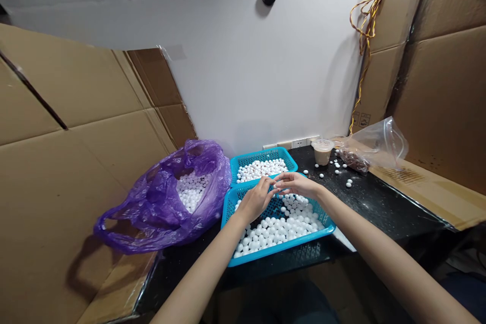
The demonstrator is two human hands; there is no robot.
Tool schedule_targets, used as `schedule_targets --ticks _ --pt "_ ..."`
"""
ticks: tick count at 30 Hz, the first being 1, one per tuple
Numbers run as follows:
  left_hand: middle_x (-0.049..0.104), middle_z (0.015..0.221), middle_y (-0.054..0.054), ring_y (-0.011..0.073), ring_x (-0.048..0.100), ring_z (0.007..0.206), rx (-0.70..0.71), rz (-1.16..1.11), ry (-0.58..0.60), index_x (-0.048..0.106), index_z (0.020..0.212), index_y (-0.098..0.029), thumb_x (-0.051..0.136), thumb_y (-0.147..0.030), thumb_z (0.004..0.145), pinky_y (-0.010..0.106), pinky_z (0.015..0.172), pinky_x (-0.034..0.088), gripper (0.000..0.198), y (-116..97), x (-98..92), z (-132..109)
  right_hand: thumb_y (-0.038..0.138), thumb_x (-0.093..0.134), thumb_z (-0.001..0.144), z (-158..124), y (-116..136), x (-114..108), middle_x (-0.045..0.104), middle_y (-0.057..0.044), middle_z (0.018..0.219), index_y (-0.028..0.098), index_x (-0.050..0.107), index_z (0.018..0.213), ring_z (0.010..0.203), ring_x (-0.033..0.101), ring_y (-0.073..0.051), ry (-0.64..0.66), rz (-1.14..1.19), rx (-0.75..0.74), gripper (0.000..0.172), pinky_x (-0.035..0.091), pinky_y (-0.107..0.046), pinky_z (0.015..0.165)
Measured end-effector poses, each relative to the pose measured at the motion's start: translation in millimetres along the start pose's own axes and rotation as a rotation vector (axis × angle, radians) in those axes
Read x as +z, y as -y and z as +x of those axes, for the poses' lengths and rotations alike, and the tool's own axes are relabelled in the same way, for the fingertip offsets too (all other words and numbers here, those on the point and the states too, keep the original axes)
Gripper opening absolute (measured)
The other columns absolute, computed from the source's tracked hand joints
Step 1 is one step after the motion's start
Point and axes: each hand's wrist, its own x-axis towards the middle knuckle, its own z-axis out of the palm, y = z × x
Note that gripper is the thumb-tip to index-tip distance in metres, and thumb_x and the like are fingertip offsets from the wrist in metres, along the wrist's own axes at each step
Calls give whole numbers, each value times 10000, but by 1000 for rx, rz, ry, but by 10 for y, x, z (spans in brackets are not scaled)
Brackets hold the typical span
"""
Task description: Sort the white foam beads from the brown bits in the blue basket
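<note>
At left of the frame, a purple plastic bag (152, 207) lies open; left hand (256, 200) and right hand (298, 185) meet, grips narrow, over a blue plastic basket (283, 246), anything held hidden; its white foam balls (275, 230) look light, rolling, best pinched between fingertips

Purple bag (155, 202) blocks left; blue basket (261, 154) ahead

White wall (243, 71) — cardboard sheets (68, 126), speckled black tabletop (383, 207)
</note>
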Motion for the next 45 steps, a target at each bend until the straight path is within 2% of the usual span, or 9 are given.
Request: schedule_targets --ticks 16,28,32,38,42,45 --pt "507 1002 76 195 592 846 17 -4 25 416 1034 -170 302 -210 943 313 675 500 151 15 23 -5 272 781 607 -18 30 30 684 -31 774 135 670 825 746 651 -136 3 -17 27 281 458 -329 853" --pt "517 964 61 183 584 832 39 -68 15 450 1019 -182 306 -210 944 322 707 502 165 -11 -14 9 270 789 591 -22 20 27 684 -36 780 131 667 816 761 656 -148 -18 -6 23 291 449 -361 887" --pt "515 1015 71 204 582 905 24 -81 -5 431 1091 -191 353 -225 932 334 732 507 181 -17 -33 11 258 801 572 -28 32 50 672 -12 760 150 653 814 763 651 -141 -65 17 -13 304 451 -357 896" --pt "476 1138 103 240 564 996 -6 -74 -11 314 1222 -210 473 -185 860 371 750 517 397 7 -18 -8 284 808 554 -28 47 70 668 -13 740 160 636 822 739 652 -155 -140 19 -47 342 490 -369 825" --pt "460 1170 117 260 548 1041 -30 -52 -6 319 1202 -198 476 -167 843 399 782 506 393 40 4 -21 290 820 523 2 8 29 655 -10 743 163 631 782 685 644 -151 -248 2 -105 345 512 -345 749" --pt "477 1151 110 248 581 973 -43 -41 17 343 1175 -200 465 -185 848 391 744 515 350 47 1 -30 324 814 525 37 -24 -24 635 3 721 174 616 747 685 639 -152 -358 -1 -180 333 507 -345 768"
